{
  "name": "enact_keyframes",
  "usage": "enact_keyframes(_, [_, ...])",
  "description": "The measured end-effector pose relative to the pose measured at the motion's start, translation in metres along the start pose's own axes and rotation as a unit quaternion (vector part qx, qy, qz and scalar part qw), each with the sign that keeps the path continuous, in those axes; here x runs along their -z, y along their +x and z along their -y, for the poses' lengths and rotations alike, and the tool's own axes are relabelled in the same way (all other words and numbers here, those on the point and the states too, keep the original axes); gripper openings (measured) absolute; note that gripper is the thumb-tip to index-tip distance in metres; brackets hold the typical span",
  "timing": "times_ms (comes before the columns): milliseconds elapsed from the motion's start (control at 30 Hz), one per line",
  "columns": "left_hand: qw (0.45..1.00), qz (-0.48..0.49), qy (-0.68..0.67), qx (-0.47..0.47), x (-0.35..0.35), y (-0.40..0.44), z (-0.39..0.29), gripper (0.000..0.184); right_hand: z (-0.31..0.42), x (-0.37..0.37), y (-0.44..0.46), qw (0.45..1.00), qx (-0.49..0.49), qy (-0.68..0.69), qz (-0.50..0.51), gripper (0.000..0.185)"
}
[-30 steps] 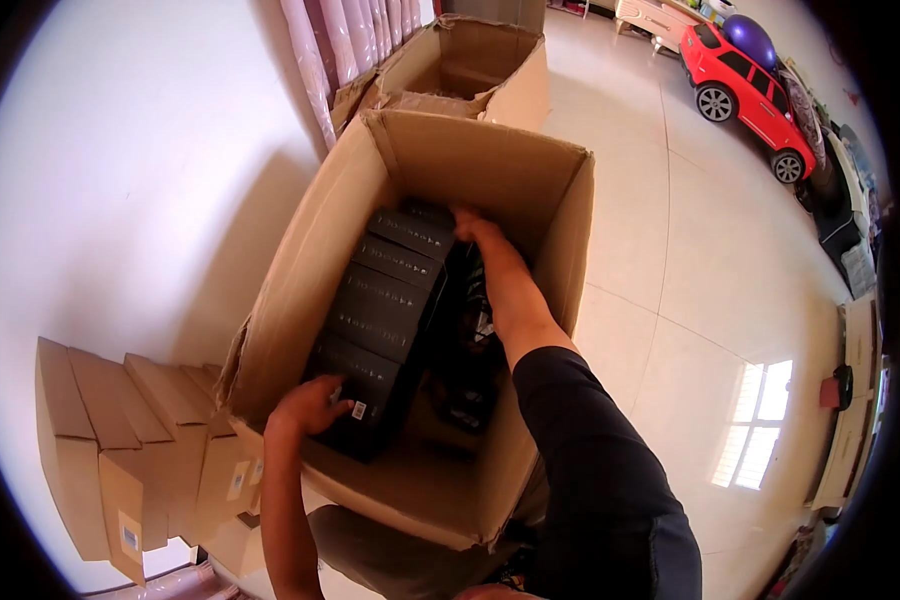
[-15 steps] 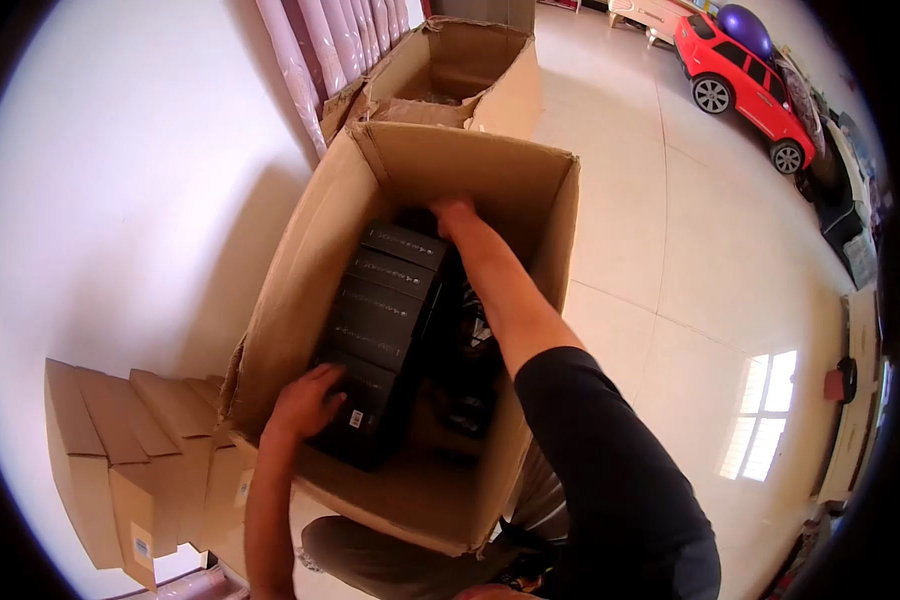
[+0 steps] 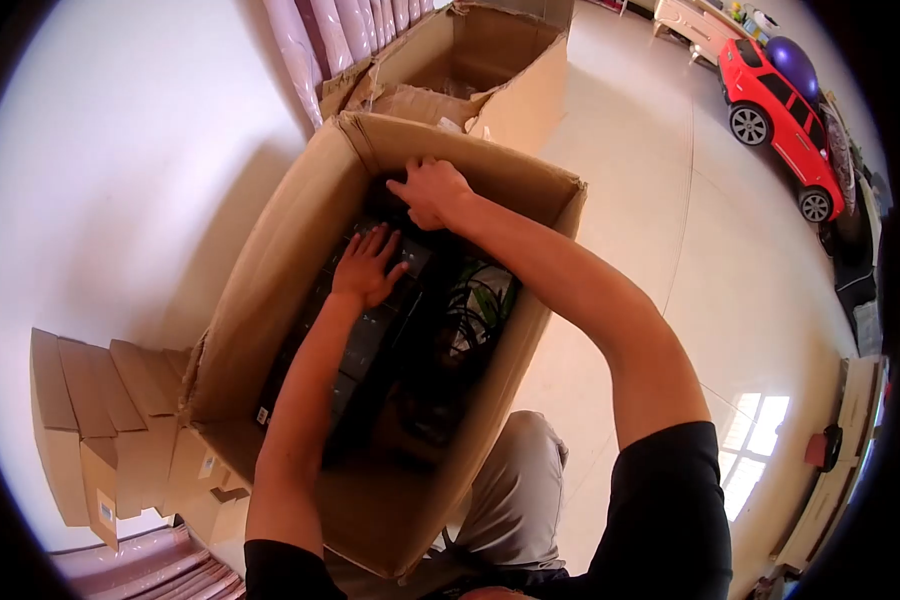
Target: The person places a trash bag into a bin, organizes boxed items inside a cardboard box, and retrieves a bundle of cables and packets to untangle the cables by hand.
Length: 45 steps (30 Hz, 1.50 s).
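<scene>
A row of black boxes [image 3: 368, 336] with faint pale print lies along the left side inside a deep, open cardboard carton [image 3: 242, 300]. My left hand [image 3: 368, 268] rests on the tops of the far boxes with its fingers spread. At the carton's far end, my right hand [image 3: 434, 192] is over the dark gap beyond the row. Its fingers are bent and apart, and I see nothing held in them. Dark loops that look like cables [image 3: 475, 310], with some green among them, lie to the right of the boxes. Shadow hides much of the carton's bottom.
Behind stands another open carton [image 3: 520, 75], close to pinkish curtains [image 3: 335, 35]. Folded cardboard pieces [image 3: 90, 430] lean by the white wall at left. A red toy car [image 3: 780, 125] and a purple ball [image 3: 793, 68] are across the tiled floor. My knee [image 3: 515, 490] is beside the carton.
My left hand has moved from the near box up to the far boxes. My right hand has risen out of the deep far corner. The view has shifted slightly.
</scene>
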<state>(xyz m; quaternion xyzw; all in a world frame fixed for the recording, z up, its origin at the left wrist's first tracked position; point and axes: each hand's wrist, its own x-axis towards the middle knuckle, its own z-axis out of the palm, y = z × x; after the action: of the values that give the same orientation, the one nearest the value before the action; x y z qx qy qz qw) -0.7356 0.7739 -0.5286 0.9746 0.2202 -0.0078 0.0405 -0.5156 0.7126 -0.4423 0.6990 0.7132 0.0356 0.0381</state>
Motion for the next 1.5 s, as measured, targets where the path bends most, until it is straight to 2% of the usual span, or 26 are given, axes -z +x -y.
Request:
enact_keyframes(133, [1.0,0.026,-0.003,0.006,-0.009,-0.036,0.011,0.069,-0.006,-0.002,-0.005,0.992,-0.022,0.056,-0.108,0.054])
enact_keyframes(233, [0.999,0.033,-0.027,0.019,-0.008,-0.048,0.007,0.071,-0.009,0.022,-0.01,0.99,-0.005,0.078,-0.12,0.055])
enact_keyframes(333, [0.999,0.0,-0.036,0.015,-0.013,-0.05,0.003,0.072,-0.013,0.02,-0.01,0.986,0.001,0.088,-0.14,0.055])
enact_keyframes(433, [0.998,0.002,-0.052,0.026,-0.015,-0.053,-0.002,0.074,-0.018,0.021,-0.012,0.992,0.007,0.084,-0.098,0.059])
enact_keyframes(533, [0.998,-0.015,-0.059,0.023,-0.014,-0.052,-0.005,0.073,-0.019,0.014,-0.012,0.989,0.017,0.076,-0.126,0.059])
enact_keyframes(733, [0.996,-0.048,-0.078,0.026,-0.011,-0.052,-0.011,0.071,-0.011,0.004,-0.015,0.991,0.015,0.081,-0.107,0.065])
enact_keyframes(933, [0.993,-0.077,-0.084,0.022,-0.014,-0.054,-0.009,0.072,0.013,-0.056,0.012,0.996,-0.049,0.066,0.033,0.088])
enact_keyframes(1033, [0.993,-0.083,-0.084,0.021,-0.014,-0.054,-0.009,0.072,0.027,-0.082,0.022,0.985,-0.117,0.12,0.05,0.093])
enact_keyframes(1133, [0.991,-0.092,-0.097,0.02,-0.013,-0.055,-0.008,0.072,0.019,-0.138,0.018,0.962,-0.122,0.243,0.039,0.097])
enact_keyframes(1233, [0.993,-0.081,-0.087,0.024,-0.013,-0.056,-0.006,0.07,0.009,-0.214,0.045,0.95,-0.096,0.27,0.128,0.098])
enact_keyframes(1333, [0.993,-0.08,-0.08,0.026,-0.014,-0.057,-0.005,0.07,0.005,-0.235,0.062,0.918,-0.11,0.334,0.182,0.089])
enact_keyframes(1433, [0.991,-0.092,-0.094,0.024,-0.014,-0.057,-0.005,0.071,-0.004,-0.247,0.052,0.929,-0.055,0.343,0.128,0.089])
enact_keyframes(1500, [0.992,-0.089,-0.09,0.029,-0.014,-0.057,-0.004,0.071,0.009,-0.245,0.036,0.935,-0.073,0.346,0.035,0.08])
